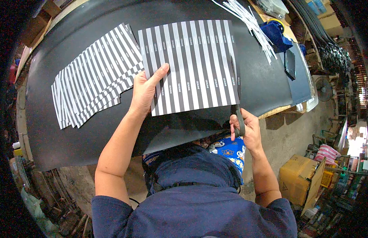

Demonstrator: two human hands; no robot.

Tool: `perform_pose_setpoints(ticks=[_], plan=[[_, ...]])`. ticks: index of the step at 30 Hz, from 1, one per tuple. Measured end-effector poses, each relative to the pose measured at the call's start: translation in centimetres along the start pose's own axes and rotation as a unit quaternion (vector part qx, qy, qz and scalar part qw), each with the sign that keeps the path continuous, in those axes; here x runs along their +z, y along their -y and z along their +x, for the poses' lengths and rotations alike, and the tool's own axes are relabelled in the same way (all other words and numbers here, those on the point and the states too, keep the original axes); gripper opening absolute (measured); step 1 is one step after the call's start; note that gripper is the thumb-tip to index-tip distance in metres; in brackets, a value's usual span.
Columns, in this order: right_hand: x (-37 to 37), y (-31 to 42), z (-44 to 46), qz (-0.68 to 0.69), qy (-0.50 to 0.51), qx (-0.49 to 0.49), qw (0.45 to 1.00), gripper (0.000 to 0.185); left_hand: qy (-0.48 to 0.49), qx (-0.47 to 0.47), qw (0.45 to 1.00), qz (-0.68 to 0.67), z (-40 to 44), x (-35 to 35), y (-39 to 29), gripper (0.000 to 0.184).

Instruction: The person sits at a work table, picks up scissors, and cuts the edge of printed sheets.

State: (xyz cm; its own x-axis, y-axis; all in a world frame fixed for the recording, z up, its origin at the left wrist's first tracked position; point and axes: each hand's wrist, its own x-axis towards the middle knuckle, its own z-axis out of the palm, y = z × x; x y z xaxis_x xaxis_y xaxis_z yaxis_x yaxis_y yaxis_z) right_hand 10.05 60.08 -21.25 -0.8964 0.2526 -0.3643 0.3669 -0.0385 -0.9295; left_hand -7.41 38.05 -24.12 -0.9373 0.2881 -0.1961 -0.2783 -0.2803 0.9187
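My left hand (pixel 146 89) grips the left edge of a black-and-white striped sheet (pixel 192 65), thumb on top, holding it above the table. Small "GENUINE" lettering runs along the stripes. In my right hand (pixel 247 129) is a pair of dark scissors (pixel 240 119), fingers through the handles. The blades lie along the sheet's right edge, and one blade is partly hidden by it. Left of the held sheet, a fanned stack of similar striped sheets (pixel 98 73) lies on the black surface, partly covered by it.
A black-topped table (pixel 267 85) spreads before me. Thin white strips (pixel 253 29) lie at its back right, beside a dark blue cloth (pixel 275 35) and a black phone-like object (pixel 289 63). On the floor to the right stands a cardboard box (pixel 298 178); a fan (pixel 323 88) is farther back.
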Motion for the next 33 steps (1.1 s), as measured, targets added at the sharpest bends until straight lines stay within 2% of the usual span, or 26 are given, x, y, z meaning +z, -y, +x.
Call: perform_pose_setpoints(ticks=[13,21,28,30,33], plan=[[-0.3,-0.3,0.2,-0.012,-0.004,0.008,1.000,0.026,0.005,-0.005,1.000,0.001,0.0,-0.1,0.1,0.028],[-0.3,0.0,0.5,0.011,0.027,-0.001,1.000,0.029,0.019,0.000,1.000,0.017,-0.1,0.1,0.3,0.025],[-0.7,0.0,1.1,0.062,0.047,-0.016,0.997,0.027,0.021,-0.051,0.998,-0.014,-0.3,0.4,0.2,0.023],[-0.9,-0.4,1.3,0.085,0.070,-0.058,0.992,0.027,0.026,-0.061,0.998,-0.020,-0.4,0.4,0.0,0.023],[-0.8,0.1,1.4,0.051,0.056,-0.060,0.995,0.026,0.035,-0.071,0.997,-0.020,-0.3,0.2,0.2,0.024]])
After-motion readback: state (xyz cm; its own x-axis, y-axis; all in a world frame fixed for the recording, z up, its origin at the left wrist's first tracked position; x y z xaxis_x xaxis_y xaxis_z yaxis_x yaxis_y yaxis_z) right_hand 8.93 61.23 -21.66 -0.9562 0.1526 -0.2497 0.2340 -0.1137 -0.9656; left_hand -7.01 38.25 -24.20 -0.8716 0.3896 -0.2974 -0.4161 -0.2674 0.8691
